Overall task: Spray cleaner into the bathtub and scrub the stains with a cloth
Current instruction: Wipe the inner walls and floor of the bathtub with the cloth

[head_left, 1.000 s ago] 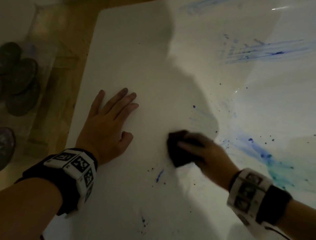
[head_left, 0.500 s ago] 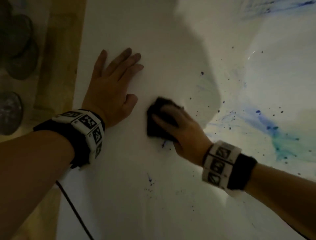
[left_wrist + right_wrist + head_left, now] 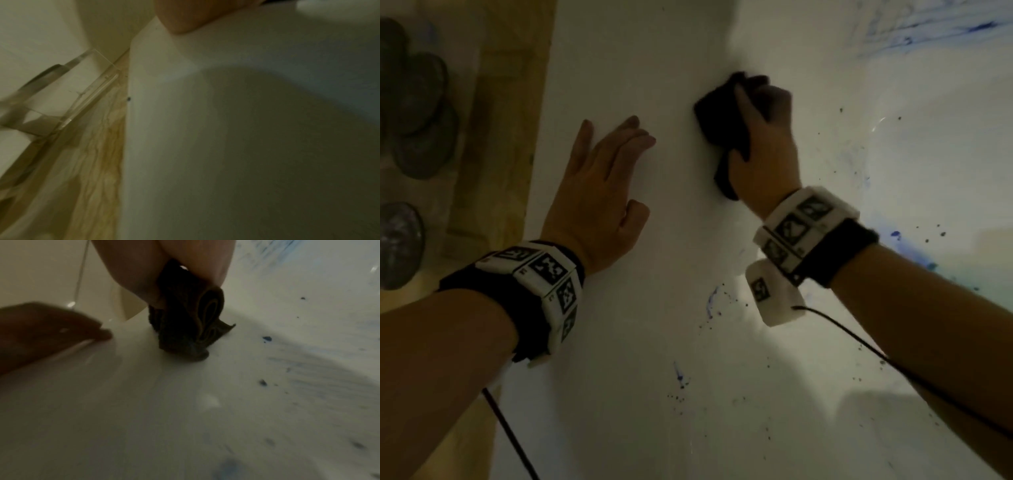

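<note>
Nearest to me on the white bathtub [image 3: 640,394] are small blue stains [image 3: 678,375], a short streak with a scatter of fine specks around it, lying on the broad rim between my two forearms. A second faint blue smear [image 3: 711,301] sits a little farther in, just beside the white camera block [image 3: 774,296] strapped under my right wrist, with its black cable [image 3: 859,342] trailing back along my arm.

Farther along the bathtub rim, my left hand [image 3: 599,195] lies flat, palm down, fingers straight and together, thumb tucked in at the side; it holds nothing and just presses on the white surface. The left wrist view shows only the edge of that hand [image 3: 185,16] on the rim, with the yellowish veined floor [image 3: 96,162] beside the tub's outer edge.

Beyond that, to the inner side of my left hand and apart from it, my right hand [image 3: 760,137] grips the dark cloth [image 3: 719,116]. My fingers are curled over the top of it and it bunches out from under my palm toward my left hand and back toward my wrist. In the right wrist view the cloth [image 3: 191,324] is rolled and folded under my palm, its lower edge touching the tub surface.

Farther into the bathtub, past the cloth, blue spots and smears [image 3: 267,338] dot the sloping inner wall. Farthest off, a patch of streaky blue marks [image 3: 935,31] crosses the wall. Out on the floor by the tub's outer side lie some dark rounded shapes [image 3: 417,116] that I cannot make out.
</note>
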Demonstrator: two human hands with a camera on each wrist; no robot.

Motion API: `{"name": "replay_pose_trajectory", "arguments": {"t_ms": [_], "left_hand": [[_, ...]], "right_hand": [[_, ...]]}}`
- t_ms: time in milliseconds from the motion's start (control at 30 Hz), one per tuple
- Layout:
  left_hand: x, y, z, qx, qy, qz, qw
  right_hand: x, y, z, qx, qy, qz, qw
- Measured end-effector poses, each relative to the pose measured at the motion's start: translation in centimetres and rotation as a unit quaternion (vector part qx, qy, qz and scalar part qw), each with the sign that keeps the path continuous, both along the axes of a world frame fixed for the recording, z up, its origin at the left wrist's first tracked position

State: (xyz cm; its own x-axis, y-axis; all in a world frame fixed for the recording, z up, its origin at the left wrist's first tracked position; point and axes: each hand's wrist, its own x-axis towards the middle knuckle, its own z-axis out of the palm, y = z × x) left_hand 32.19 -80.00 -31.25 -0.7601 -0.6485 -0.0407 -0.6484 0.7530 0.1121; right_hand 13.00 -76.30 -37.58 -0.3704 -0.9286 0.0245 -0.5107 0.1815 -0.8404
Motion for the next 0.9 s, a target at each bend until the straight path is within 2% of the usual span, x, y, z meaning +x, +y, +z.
{"name": "replay_pose_trajectory", "arguments": {"t_ms": [33,67,100,133,200,267,300,333,400,433,500,567,600,667,700,767,833,900], "left_hand": [[0.1,0.0,0.0,0.005,0.009,0.003,1.0],[0.1,0.0,0.0,0.009,0.017,0.005,1.0],[0.1,0.1,0.0,0.009,0.022,0.006,1.0],[0.0,0.1,0.0,0.005,0.023,0.005,1.0],[-0.2,0.2,-0.1,-0.013,0.01,-0.003,1.0],[-0.1,0.2,-0.2,-0.038,-0.008,-0.009,0.999],[-0.2,0.2,-0.4,-0.047,-0.015,-0.014,0.999],[-0.2,0.2,-0.4,-0.054,-0.02,-0.02,0.998],[-0.4,0.1,-0.5,-0.062,-0.025,-0.021,0.998],[-0.4,0.1,-0.4,-0.062,-0.026,-0.019,0.998],[-0.2,0.1,-0.4,-0.064,-0.031,-0.021,0.997],[0.0,0.1,-0.5,-0.069,-0.035,-0.029,0.997],[0.0,0.1,-0.5,-0.071,-0.035,-0.032,0.996],[0.1,0.1,-0.6,-0.076,-0.029,-0.032,0.996],[0.1,0.0,-0.6,-0.079,-0.028,-0.033,0.996],[0.1,0.1,-0.6,-0.082,-0.031,-0.038,0.995],[0.1,0.0,-0.5,-0.084,-0.035,-0.045,0.995],[0.0,0.1,-0.4,-0.085,-0.037,-0.047,0.995]], "right_hand": [[0.8,1.0,-0.4,-0.008,-0.005,0.031,0.999],[1.8,2.6,-0.2,-0.011,-0.032,0.09,0.995],[2.6,4.4,-0.6,-0.026,-0.017,0.165,0.986],[3.4,6.5,-0.7,-0.047,0.033,0.238,0.97],[4.1,10.3,-1.9,-0.088,0.143,0.363,0.917],[3.2,13.2,-3.1,-0.084,0.176,0.406,0.893],[2.7,13.7,-2.8,-0.079,0.155,0.399,0.9],[2.1,13.7,-2.9,-0.066,0.102,0.367,0.922],[0.3,12.6,-2.2,-0.023,-0.087,0.224,0.97],[-1.1,11.5,-2.1,0.002,-0.134,0.109,0.985],[-3.8,9.1,-2.6,0.029,-0.066,-0.027,0.997],[-5.4,7.0,-4.0,0.073,-0.01,-0.064,0.995],[-5.2,5.8,-4.3,0.116,-0.026,-0.075,0.99],[-3.9,4.7,-4.8,0.176,-0.028,-0.06,0.982],[-2.8,4.8,-4.7,0.177,-0.021,-0.052,0.983],[0.3,6.8,-4.1,0.112,-0.008,-0.005,0.994],[3.0,10.3,-3.3,0.03,0.002,0.099,0.995],[4.3,14.6,-3.5,-0.004,0.049,0.227,0.973]]}}
